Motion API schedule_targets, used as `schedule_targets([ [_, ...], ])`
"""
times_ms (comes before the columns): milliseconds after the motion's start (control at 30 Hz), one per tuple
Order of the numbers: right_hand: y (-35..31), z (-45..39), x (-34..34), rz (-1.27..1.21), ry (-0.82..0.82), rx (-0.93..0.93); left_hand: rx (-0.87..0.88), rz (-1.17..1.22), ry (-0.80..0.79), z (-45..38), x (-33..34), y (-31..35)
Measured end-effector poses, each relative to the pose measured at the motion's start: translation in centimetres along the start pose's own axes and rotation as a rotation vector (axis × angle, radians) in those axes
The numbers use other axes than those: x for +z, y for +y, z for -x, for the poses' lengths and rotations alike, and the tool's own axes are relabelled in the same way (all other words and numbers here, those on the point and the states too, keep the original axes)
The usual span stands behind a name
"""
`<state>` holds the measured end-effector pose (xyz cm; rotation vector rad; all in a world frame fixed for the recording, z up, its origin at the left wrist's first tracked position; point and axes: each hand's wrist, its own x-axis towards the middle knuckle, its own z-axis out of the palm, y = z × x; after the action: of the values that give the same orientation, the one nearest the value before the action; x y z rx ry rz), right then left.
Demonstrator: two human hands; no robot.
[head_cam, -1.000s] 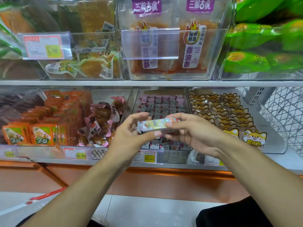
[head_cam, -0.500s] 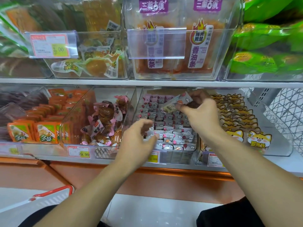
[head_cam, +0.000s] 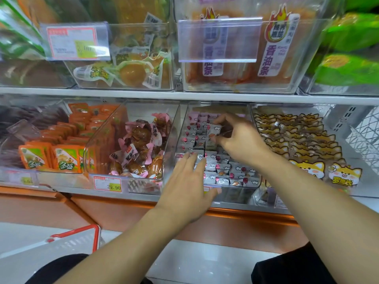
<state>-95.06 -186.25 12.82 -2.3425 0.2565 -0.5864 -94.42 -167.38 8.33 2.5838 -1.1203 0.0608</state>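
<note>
A clear plastic bin (head_cam: 178, 128) on the lower shelf holds rows of small white-and-pink snack packets (head_cam: 225, 173). My right hand (head_cam: 239, 140) reaches into the middle of the bin and pinches one small packet (head_cam: 214, 130) between thumb and fingers, right above the rows. My left hand (head_cam: 188, 185) lies over the bin's front left corner, fingers straight and flat on the front packets, thumb down over the bin's front wall.
Neighbouring bins hold brown snacks in pink wrappers (head_cam: 141, 148), orange packets (head_cam: 63, 158) and cat-print packets (head_cam: 307, 148). An upper shelf (head_cam: 184, 95) carries more bins close overhead. A white shopping basket with a red rim (head_cam: 75, 240) stands on the floor at lower left.
My right hand carried the packet from in front of my chest into the bin and lowered it onto the rows. My left hand let go and moved forward to the bin's front corner.
</note>
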Motion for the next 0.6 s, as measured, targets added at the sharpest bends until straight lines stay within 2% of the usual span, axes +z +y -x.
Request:
schedule_targets([
  [100, 0.1, -0.3, 0.7, 0.050, -0.069, 0.001, 0.021, -0.034, -0.021, 0.1, 0.0, 0.0],
  [267, 0.6, -0.7, 2.2, 0.428, -0.367, 0.068, 0.049, -0.085, -0.034, 0.1, 0.4, 0.0],
  [433, -0.2, -1.7, 2.9, 0.460, -0.265, 0.038, 0.040, -0.089, -0.042, -0.4, 0.6, 0.1],
  [600, -0.4, -2.1, 4.1, 0.488, -0.360, 0.049, 0.027, -0.186, -0.078, -1.5, 0.7, 0.4],
])
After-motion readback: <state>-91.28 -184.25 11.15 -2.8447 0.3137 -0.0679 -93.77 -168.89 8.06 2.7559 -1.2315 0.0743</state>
